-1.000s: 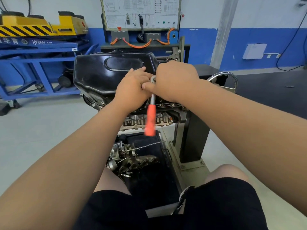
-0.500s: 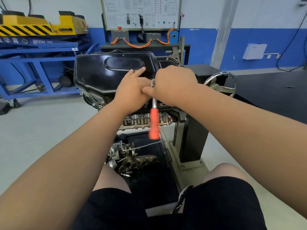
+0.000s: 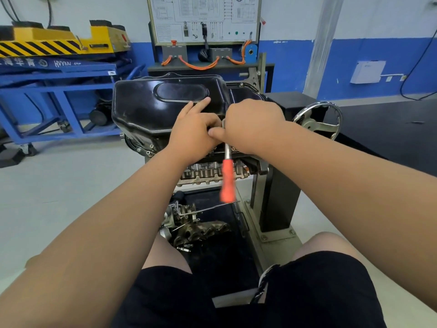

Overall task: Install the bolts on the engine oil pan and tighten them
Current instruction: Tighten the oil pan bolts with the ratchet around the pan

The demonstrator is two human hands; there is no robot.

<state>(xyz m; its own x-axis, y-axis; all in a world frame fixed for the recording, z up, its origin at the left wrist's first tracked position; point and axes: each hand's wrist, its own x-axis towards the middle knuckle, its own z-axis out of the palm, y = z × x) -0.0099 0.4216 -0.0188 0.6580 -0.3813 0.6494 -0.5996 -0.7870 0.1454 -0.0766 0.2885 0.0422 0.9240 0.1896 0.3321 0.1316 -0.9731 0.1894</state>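
Observation:
The black engine oil pan point(image 3: 151, 110) sits on top of the upturned engine on its stand. A ratchet wrench with an orange handle point(image 3: 227, 181) hangs down from the pan's near edge, and the handle is blurred. My left hand point(image 3: 194, 133) curls its lower fingers at the ratchet head, while two of its fingers lie straight on the pan. My right hand point(image 3: 253, 124) closes over the ratchet head from the right, with the thumb pointing left. The two hands touch. The bolt and socket under them are hidden.
A chrome handwheel point(image 3: 316, 121) and the black stand column point(image 3: 279, 190) are on the right. Loose engine parts point(image 3: 198, 223) lie on the black tray below. A blue lift table point(image 3: 59, 91) stands at the left, and a wiring board point(image 3: 203, 20) behind. My knees are at the bottom.
The orange handle has swung slightly to the right under my hands. Both hands stay together at the ratchet head, sitting a little lower in view.

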